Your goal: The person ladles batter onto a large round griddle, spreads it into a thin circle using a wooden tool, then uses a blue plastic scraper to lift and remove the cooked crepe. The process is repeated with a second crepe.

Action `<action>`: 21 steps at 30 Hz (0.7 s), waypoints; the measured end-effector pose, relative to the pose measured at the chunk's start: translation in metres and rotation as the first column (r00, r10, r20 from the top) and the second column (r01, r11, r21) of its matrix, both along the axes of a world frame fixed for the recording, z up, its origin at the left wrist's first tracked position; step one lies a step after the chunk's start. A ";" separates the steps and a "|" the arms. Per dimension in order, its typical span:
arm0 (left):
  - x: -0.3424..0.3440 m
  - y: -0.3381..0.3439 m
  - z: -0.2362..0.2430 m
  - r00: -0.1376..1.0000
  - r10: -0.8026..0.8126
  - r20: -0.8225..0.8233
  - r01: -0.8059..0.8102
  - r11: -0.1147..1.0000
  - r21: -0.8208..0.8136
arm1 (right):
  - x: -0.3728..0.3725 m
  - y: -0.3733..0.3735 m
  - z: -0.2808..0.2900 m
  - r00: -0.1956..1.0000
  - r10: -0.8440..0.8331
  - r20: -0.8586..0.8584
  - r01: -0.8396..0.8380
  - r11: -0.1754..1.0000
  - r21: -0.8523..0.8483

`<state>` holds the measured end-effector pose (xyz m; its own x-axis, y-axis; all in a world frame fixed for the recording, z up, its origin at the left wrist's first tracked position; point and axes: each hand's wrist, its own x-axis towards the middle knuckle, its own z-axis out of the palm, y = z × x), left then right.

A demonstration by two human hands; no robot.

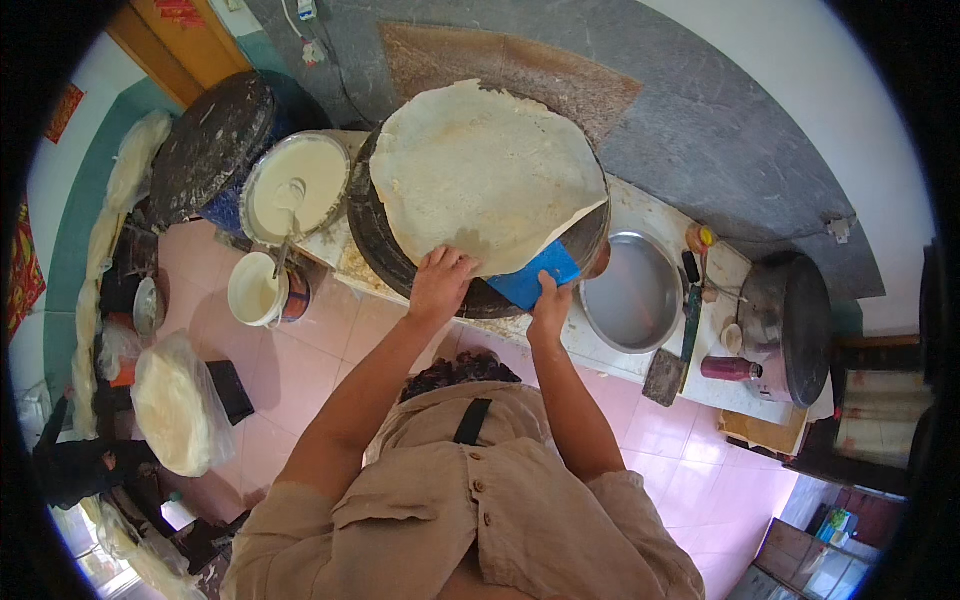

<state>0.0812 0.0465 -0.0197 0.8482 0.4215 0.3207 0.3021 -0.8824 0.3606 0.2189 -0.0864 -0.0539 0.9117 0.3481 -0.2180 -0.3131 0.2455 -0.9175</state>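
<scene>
A large, thin, pale pancake (480, 165) covers most of a round dark griddle (372, 235) in front of me. Its near right edge is lifted and curls off the plate. My left hand (443, 285) is closed on the pancake's near edge, fingers bent over it. In my right hand (550, 308) is a flat blue scraper (535, 278), whose blade lies at the lifted near right edge, partly under it. The tips of the left fingers are hard to make out.
Left of the griddle stand a bowl of pale batter (320, 170) with a ladle (290, 200) and a white bucket (254, 290). On the right are a wide metal pan (632, 292), a long-handled scraper (664, 377), a purple bottle (731, 369) and a big pot (785, 330).
</scene>
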 end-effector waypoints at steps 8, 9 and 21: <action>0.022 0.033 0.020 0.999 0.018 0.035 -0.020 0.999 0.050 | 0.018 -0.064 0.025 0.977 0.002 -0.214 -0.015 0.998 -0.060; 0.022 0.037 0.023 0.999 0.025 0.026 -0.027 0.998 0.063 | 0.021 -0.073 0.025 0.971 0.001 -0.239 -0.018 0.997 -0.072; 0.048 0.065 0.082 0.992 -0.013 0.127 -0.008 0.986 0.164 | 0.039 -0.119 0.020 0.932 0.104 -0.346 -0.154 0.981 -0.121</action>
